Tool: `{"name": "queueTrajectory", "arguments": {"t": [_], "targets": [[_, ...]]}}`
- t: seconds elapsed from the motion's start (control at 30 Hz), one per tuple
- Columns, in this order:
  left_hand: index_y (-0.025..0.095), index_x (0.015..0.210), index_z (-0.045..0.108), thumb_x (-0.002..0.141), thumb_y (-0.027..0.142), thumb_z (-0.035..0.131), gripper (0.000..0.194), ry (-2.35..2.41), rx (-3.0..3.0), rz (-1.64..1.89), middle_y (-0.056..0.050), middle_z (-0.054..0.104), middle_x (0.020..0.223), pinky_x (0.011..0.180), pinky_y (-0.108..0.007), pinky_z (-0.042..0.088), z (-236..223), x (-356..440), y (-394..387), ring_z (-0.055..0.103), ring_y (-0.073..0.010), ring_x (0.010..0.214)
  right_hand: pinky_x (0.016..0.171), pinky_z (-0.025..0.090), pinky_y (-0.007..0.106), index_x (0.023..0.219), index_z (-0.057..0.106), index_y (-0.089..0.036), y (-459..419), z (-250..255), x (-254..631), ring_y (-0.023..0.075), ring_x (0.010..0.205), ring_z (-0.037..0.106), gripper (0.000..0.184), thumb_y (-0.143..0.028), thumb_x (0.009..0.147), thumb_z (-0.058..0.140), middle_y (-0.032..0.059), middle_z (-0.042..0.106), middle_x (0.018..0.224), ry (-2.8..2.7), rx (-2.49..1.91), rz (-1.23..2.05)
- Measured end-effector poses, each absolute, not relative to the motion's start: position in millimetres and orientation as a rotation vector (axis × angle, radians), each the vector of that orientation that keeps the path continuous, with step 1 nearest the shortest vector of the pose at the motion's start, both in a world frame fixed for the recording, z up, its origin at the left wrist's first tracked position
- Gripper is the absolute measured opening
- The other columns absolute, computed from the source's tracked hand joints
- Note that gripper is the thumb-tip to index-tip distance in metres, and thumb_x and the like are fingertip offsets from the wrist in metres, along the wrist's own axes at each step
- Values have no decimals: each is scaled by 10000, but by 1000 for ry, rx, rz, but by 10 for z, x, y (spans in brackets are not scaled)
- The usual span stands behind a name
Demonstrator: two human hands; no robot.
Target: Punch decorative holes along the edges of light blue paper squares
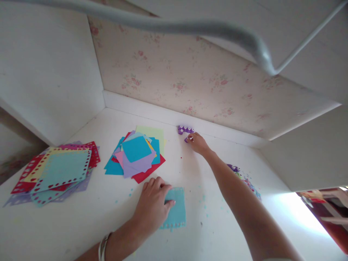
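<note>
A light blue paper square (176, 208) lies on the white table, with rows of small punched holes along its top and bottom edges. My left hand (153, 201) rests over its left side, thumb and forefinger spread apart and the thumb touching the sheet. Farther back, my right hand (199, 143) is closed on a small purple craft punch (186, 139), partly hidden by the fingers. Just behind it stands a cluster of several similar purple punches (181, 129), each with a white top, near the wall.
Plain coloured papers (137, 148) are piled left of centre. At the far left sits a stack of hole-edged sheets (67, 165). More punches (234, 168) and a heap of paper bits (251, 186) lie partly behind my right forearm. A pale cable (190, 27) crosses overhead.
</note>
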State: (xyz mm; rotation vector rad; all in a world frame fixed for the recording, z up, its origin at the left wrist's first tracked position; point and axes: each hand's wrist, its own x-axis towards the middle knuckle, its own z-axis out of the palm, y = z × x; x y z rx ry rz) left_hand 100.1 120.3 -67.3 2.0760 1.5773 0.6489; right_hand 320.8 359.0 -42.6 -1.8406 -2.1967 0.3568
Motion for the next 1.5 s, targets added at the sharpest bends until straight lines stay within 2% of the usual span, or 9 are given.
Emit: {"name": "queueTrajectory", "arguments": {"t": [0.13,0.27,0.4,0.47,0.53,0.63,0.93,1.37,1.5], "targets": [[260,918,652,717,185,782,251,1541,1993,749,-17,607,1044,919,-397,377,-651,996,1219,539,-240,1015,883,498,339,1091,598,-203,3071,-427,3308,208,1000,676,174,-243,935,533,94,700,1121,-2087,-1748,516],[244,947,612,739,117,708,261,1500,1938,730,0,677,997,884,-380,368,-623,1003,1224,594,-226,986,798,558,330,1154,507,-234,2314,-567,3375,185,924,714,238,-395,985,459,68,725,1072,-1928,-1636,685],[262,1102,611,794,193,680,323,1497,1866,677,14,718,948,877,-365,360,-573,1004,1254,649,-205,918,892,549,382,1109,545,-252,1622,-766,3352,207,1014,693,260,-429,926,595,72,686,1203,-1503,-1345,1035],[264,1070,647,851,277,645,219,1465,1884,637,12,730,942,852,-346,363,-540,1002,1281,657,-204,910,921,537,386,1130,581,-252,1397,-823,3316,214,1041,681,266,-413,921,613,75,689,1200,-1467,-1316,1073],[250,920,687,902,344,589,138,1431,1924,574,13,731,867,803,-328,364,-505,998,1308,658,-206,875,935,533,382,1141,617,-245,1268,-841,3282,219,1059,669,269,-396,918,623,82,693,1189,-1480,-1303,1066],[225,753,676,928,375,541,268,1429,1941,508,15,703,742,741,-309,351,-464,994,1336,654,-201,810,918,546,377,1148,646,-239,1209,-827,3251,222,1043,668,272,-379,916,629,86,702,1154,-1494,-1284,1052],[266,826,732,902,391,566,222,1428,1898,485,27,726,800,825,-327,332,-459,1001,1326,647,-191,843,927,555,393,1173,648,-246,1200,-833,3208,240,1055,669,285,-365,915,629,92,684,1193,-1542,-1298,1032],[273,823,743,898,363,571,208,1456,1923,520,22,711,768,820,-336,356,-463,1006,1306,647,-195,823,910,568,390,1114,672,-276,1180,-740,3151,237,1073,652,211,-332,919,615,77,657,1222,-1706,-1296,900],[280,850,741,901,368,582,190,1460,1949,512,22,706,772,827,-349,344,-477,1010,1304,647,-197,834,863,576,376,1080,691,-300,1163,-712,3140,237,1040,653,185,-331,910,625,61,670,1190,-1811,-1323,821]]}}
